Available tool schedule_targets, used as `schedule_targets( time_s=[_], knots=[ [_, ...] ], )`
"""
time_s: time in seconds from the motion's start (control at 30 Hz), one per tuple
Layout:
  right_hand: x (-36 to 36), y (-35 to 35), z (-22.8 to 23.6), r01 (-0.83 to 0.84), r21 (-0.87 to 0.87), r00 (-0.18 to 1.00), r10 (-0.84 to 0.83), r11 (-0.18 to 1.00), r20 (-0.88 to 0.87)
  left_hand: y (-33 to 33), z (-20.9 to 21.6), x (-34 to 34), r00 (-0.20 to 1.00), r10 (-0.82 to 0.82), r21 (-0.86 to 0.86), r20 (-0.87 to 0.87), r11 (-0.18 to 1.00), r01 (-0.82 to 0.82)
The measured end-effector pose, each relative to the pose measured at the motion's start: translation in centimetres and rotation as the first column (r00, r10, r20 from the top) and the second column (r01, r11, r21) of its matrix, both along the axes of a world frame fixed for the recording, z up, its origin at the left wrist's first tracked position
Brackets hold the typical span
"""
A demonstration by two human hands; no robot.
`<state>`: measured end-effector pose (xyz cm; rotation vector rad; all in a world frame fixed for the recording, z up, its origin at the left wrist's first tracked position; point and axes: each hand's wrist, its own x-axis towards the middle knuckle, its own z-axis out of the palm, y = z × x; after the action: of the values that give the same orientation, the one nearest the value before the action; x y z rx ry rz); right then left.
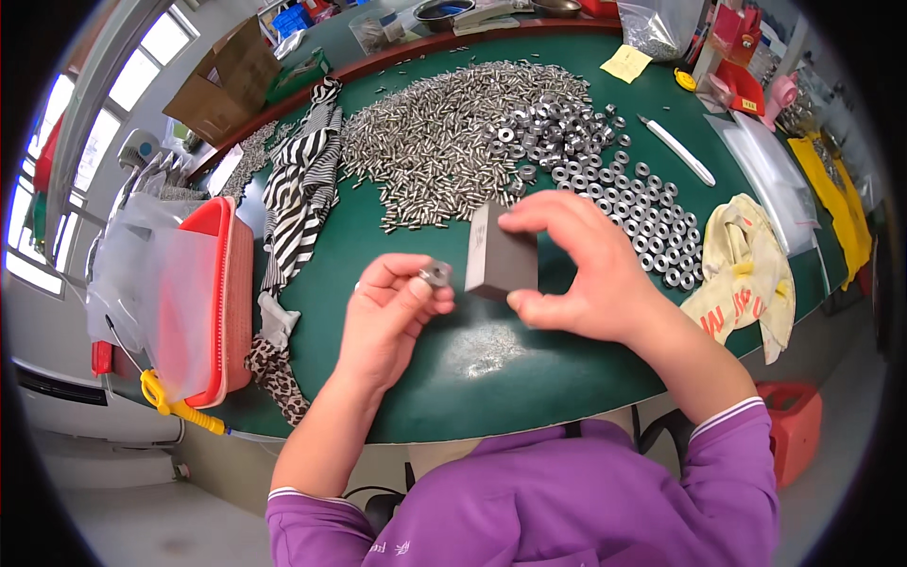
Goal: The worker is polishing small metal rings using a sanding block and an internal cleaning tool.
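Observation:
My left hand (389, 317) is closed, pinching a small shiny metal ring (436, 274) between thumb and fingers. Just right of it my right hand (586, 274) grips a dark grey rectangular block (505, 260), fingers on the upper edge and thumb at the lower corner. The ring and the block are slightly apart. Beyond both hands lies a wide heap of small metal pins (435, 142). Thicker metal rings (652, 217) sit to the right, piled at the back and laid out flat in rows nearer my right hand.
The green tabletop (444, 397) curves toward me. A red plastic basket (227, 312) with clear bags stands left, beside a striped cloth (293, 189) and a yellow air gun (175, 402). To the right are a white pen (678, 151) and a pale yellow cloth (746, 265).

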<state>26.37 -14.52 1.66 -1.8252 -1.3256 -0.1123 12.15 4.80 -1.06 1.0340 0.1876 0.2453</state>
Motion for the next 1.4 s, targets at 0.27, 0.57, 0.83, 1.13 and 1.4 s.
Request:
schedule_targets(
  time_s=[0.27,0.57,0.83,1.13,1.4],
  knots=[
    [-1.3,0.7,-0.3,-0.235,-0.257,0.97,0.244,0.938,0.006,3.3,0.4,0.8,0.928,0.334,-0.1,0.165,0.942,-0.321],
    [4.9,8.5,-1.0,-0.075,-0.264,0.873,0.191,0.962,0.449,3.8,0.2,1.5,0.922,0.345,-0.103,0.173,0.938,-0.331],
    [8.4,15.5,-3.7,-0.209,-0.287,0.844,0.321,0.935,0.431,4.4,1.0,1.2,0.908,0.372,-0.139,0.191,0.926,-0.35],
    [13.7,19.3,-3.3,-0.073,-0.368,0.758,0.292,0.927,0.584,4.4,1.0,1.1,0.914,0.357,-0.136,0.191,0.932,-0.335],
    [16.6,20.8,-3.4,0.057,-0.347,0.716,0.204,0.936,0.667,5.3,1.2,1.2,0.867,0.445,-0.163,0.224,0.894,-0.417]
  ],
)
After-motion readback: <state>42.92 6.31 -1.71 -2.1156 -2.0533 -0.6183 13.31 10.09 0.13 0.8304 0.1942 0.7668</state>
